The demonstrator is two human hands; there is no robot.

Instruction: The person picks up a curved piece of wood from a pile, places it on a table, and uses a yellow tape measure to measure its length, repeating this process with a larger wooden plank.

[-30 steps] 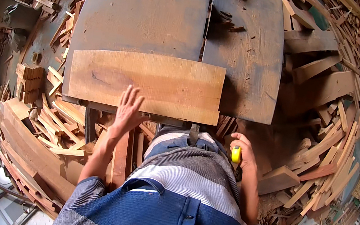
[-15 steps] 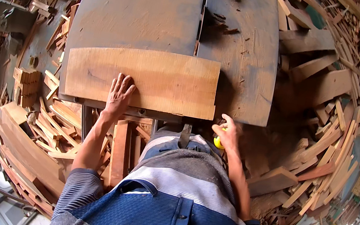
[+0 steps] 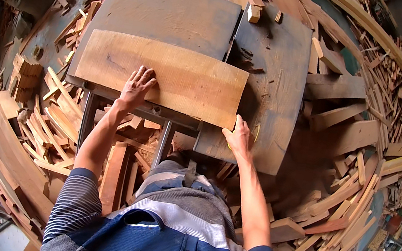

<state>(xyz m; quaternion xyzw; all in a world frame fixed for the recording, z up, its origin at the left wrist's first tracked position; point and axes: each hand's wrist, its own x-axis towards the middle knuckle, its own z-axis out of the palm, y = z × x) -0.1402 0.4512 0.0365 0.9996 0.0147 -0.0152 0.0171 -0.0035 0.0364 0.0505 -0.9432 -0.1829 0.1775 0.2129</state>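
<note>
A: Where does the board (image 3: 164, 77) lie?
B: Flat across the grey metal table (image 3: 166, 14), its long side running left to right, its near edge at the table's front rim.

A: The left hand (image 3: 136, 87)?
B: Palm down on the board near its front edge, fingers spread.

A: The right hand (image 3: 237, 137)?
B: At the board's near right corner, fingers together; a yellow thing (image 3: 256, 131) shows beside it, but whether the fingers grip it cannot be told.

A: Surroundings?
B: Wood offcuts (image 3: 368, 155) piled on the floor around the table.
</note>
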